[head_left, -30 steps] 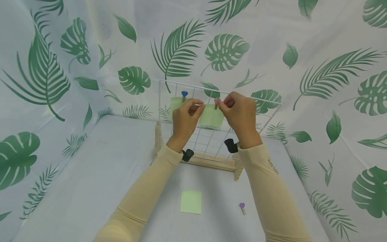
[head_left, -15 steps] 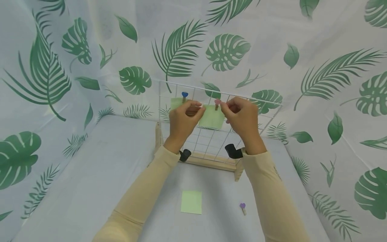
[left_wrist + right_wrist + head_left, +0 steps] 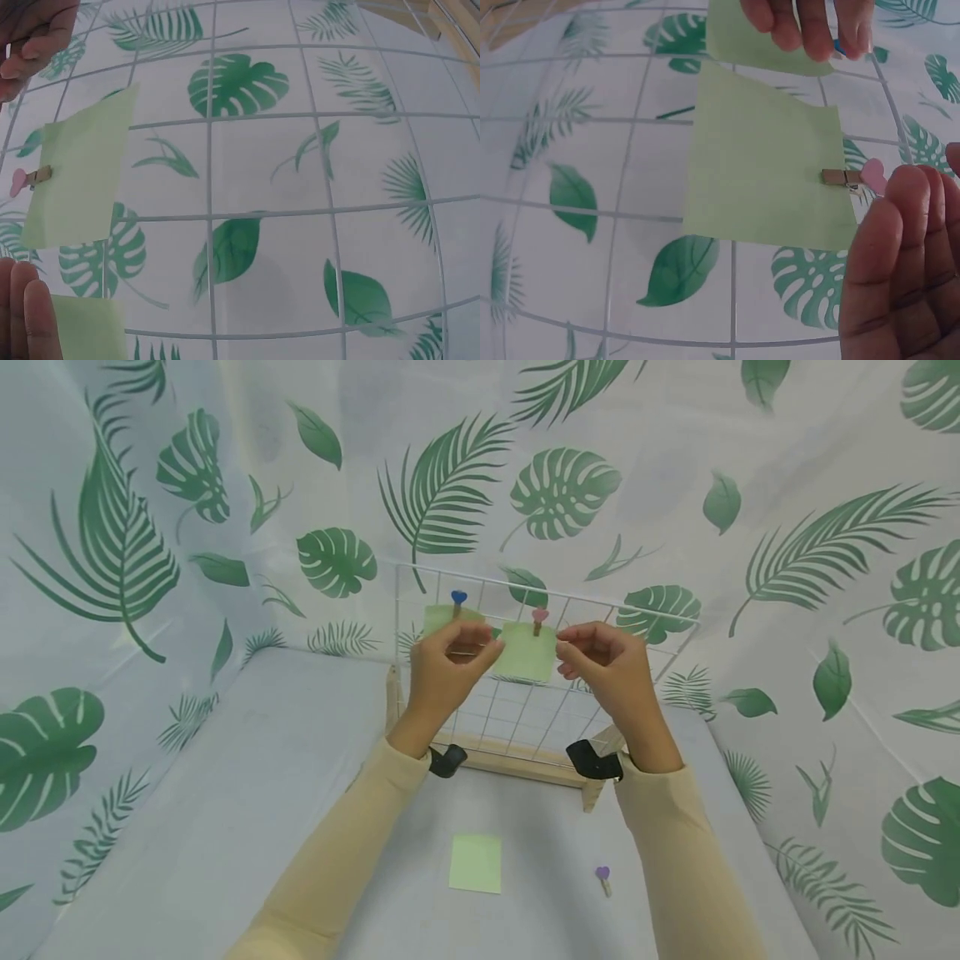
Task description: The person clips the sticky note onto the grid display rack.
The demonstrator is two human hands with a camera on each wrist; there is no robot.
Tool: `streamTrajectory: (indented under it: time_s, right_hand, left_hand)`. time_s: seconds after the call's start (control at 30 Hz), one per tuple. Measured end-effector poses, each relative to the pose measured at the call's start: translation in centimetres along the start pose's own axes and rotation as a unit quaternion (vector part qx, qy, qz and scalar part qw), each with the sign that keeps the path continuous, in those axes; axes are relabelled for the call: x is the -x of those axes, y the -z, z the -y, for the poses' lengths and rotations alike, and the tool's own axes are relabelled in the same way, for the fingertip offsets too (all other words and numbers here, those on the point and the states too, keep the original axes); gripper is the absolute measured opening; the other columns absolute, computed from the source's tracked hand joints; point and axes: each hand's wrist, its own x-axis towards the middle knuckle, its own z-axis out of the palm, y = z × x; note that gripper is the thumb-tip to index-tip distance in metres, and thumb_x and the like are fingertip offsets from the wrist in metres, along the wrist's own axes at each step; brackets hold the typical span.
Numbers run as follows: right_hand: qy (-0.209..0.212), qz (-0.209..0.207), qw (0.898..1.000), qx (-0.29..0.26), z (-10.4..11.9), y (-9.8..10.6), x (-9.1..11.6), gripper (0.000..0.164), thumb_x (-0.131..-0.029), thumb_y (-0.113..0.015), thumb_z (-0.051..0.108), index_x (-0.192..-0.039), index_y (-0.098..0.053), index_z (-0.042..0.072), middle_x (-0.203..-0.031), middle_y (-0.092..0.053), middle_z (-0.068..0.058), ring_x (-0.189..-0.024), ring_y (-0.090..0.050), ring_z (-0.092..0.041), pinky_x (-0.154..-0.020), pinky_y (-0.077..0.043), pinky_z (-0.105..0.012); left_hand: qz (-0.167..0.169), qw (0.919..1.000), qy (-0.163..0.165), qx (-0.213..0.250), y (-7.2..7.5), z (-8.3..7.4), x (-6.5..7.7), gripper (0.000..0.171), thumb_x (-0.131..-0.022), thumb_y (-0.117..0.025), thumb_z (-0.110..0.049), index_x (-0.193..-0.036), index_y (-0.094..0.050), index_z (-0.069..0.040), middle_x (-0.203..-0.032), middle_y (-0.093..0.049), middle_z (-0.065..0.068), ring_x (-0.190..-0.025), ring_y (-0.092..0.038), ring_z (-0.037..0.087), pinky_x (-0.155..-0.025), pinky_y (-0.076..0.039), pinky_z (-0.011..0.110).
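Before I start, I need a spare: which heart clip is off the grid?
The purple clip, lying right of the loose green note; the blue clip and pink clip are both up on the wire grid.

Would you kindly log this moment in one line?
left hand: empty; right hand: empty; pink clip: holds note on grid; purple clip: on table

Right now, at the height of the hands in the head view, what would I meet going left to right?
Wooden upright → left hand → green note with the pink heart clip at its top → right hand.
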Motion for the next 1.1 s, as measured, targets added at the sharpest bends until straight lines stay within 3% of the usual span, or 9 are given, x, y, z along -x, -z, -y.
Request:
streamTrajectory:
  time_s: [0.27, 0.47, 0.53, 0.8, 1.1]
  right_hand:
    - [-0.012, 0.032, 0.999, 0.017, -0.9, 0.7, 1.2, 0.024, -0.099, -0.074, -0.002, -0.12, -0.07, -0.013, -0.098, -0.076, 0.006, -0.088, -0.073, -0.006, -0.084, -0.059, -0.017]
    - [-0.015, 0.041, 0.999, 0.033, -1.3, 1.1, 2.0, 0.025, -0.1, -0.074, -0.001, -0.123, -0.071, -0.009, -0.111, -0.076, -0.018, -0.094, -0.073, -0.004, -0.088, -0.058, -0.017]
    - [-0.016, 0.044, 0.998, 0.03, -1.5, 1.2, 2.2, 0.025, -0.1, -0.074, -0.001, -0.123, -0.071, -0.009, -0.112, -0.075, -0.021, -0.095, -0.073, -0.005, -0.089, -0.058, -0.017]
    - [-0.014, 0.054, 0.998, 0.003, -2.2, 1.7, 2.9, 0.025, -0.098, -0.073, -0.007, -0.121, -0.068, -0.013, -0.104, -0.077, 0.01, -0.094, -0.072, -0.002, -0.087, -0.06, -0.019]
    - [-0.024, 0.062, 0.998, -0.004, -2.7, 2.3, 4.0, 0.024, -0.096, -0.073, -0.01, -0.12, -0.068, -0.014, -0.106, -0.077, 0.008, -0.096, -0.073, -0.002, -0.089, -0.06, -0.019]
  left_hand:
    - [0.038, 0.9984, 0.034, 0.022, 0.9, -0.5, 0.9, 0.03, -0.092, -0.086, -0.011, -0.117, -0.077, 0.002, -0.108, -0.079, 0.016, -0.095, -0.078, 0.029, -0.084, -0.066, 0.035]
    - [0.066, 0.9967, 0.037, 0.03, 1.5, -0.6, 1.7, 0.036, -0.091, -0.087, -0.008, -0.122, -0.075, 0.003, -0.112, -0.079, 0.019, -0.097, -0.078, 0.03, -0.087, -0.066, 0.039]
    - [0.072, 0.996, 0.039, 0.034, 1.6, -0.8, 1.9, 0.037, -0.091, -0.087, -0.008, -0.124, -0.074, 0.004, -0.113, -0.078, 0.019, -0.098, -0.078, 0.031, -0.087, -0.066, 0.04]
    - [0.093, 0.9943, 0.032, 0.04, 1.8, -1.0, 2.8, 0.04, -0.09, -0.088, -0.007, -0.125, -0.073, 0.005, -0.116, -0.077, 0.023, -0.1, -0.078, 0.032, -0.089, -0.065, 0.039]
    - [0.1, 0.9932, 0.039, 0.045, 2.0, -0.4, 4.2, 0.04, -0.088, -0.088, -0.003, -0.124, -0.073, 0.006, -0.115, -0.077, 0.022, -0.101, -0.077, 0.038, -0.089, -0.065, 0.037]
